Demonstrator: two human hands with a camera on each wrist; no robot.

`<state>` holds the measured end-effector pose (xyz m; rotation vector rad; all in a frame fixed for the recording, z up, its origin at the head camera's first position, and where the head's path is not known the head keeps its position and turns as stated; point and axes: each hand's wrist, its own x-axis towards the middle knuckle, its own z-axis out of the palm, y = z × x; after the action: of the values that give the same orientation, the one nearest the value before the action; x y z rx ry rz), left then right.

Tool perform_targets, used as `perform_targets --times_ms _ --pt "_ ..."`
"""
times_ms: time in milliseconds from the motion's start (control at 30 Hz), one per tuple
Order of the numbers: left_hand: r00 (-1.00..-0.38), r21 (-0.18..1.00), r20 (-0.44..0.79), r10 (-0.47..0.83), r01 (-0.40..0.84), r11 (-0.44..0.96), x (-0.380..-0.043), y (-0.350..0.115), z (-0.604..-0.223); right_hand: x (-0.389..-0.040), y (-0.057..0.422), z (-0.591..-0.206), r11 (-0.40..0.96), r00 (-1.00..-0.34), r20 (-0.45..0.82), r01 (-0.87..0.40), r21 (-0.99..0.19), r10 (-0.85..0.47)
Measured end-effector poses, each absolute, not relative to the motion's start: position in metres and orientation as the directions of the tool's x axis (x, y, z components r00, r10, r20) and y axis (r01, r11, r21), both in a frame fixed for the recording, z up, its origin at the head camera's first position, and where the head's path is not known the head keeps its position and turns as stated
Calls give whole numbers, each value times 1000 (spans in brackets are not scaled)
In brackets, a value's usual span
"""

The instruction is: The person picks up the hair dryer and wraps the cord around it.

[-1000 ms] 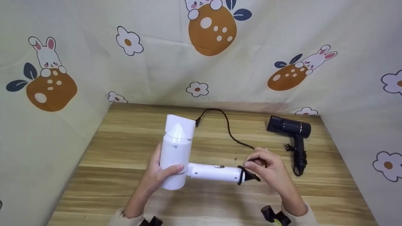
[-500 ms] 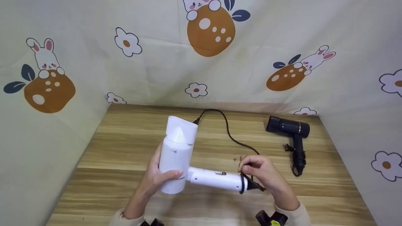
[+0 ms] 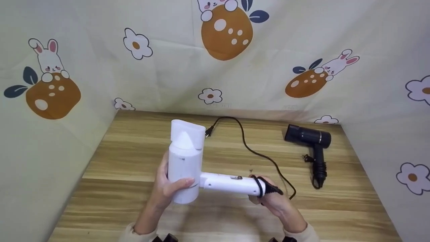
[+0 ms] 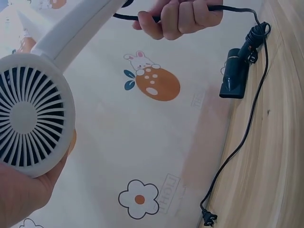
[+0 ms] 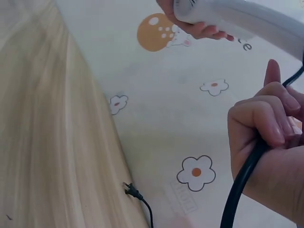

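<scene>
My left hand [image 3: 163,193] grips a white hair dryer [image 3: 185,164] by its barrel, thumb across the front. The dryer is held over the table, nozzle pointing away and handle to the right. Black cord [image 3: 259,186] loops round the handle's end near the strain relief. Behind that end is my right hand [image 3: 277,205], partly hidden by the handle. In the right wrist view its curled fingers hold the cord [image 5: 243,178]. The left wrist view shows the dryer's round rear grille [image 4: 28,116].
The cord's loose length curves over the wooden table [image 3: 134,151] to a two-pin plug [image 3: 209,131] near the dryer's nozzle. A black hair dryer [image 3: 307,135] lies at the back right, its cord wound round its handle. Patterned cloth [image 3: 174,74] walls the table's back and sides.
My right hand has gone from above the handle's end, pinching the cord, down to behind and under it, taking the cord round. The left hand keeps its grip on the white dryer.
</scene>
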<state>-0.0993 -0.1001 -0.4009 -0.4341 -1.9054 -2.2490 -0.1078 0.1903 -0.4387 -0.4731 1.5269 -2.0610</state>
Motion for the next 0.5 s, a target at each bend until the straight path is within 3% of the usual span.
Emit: perform_targets --times_ms 133,267,500 --pt "-955 941 298 11 292 -174 -99 -96 -400 -100 186 -441 -174 -845 -19 132 -976 -534" --pt "-963 950 262 -56 268 -163 -99 -90 -400 -95 178 -437 -75 -907 -91 133 -988 -411" --pt "-946 936 275 -172 305 -178 -103 -81 -403 -89 167 -431 23 -953 -142 142 -990 -266"
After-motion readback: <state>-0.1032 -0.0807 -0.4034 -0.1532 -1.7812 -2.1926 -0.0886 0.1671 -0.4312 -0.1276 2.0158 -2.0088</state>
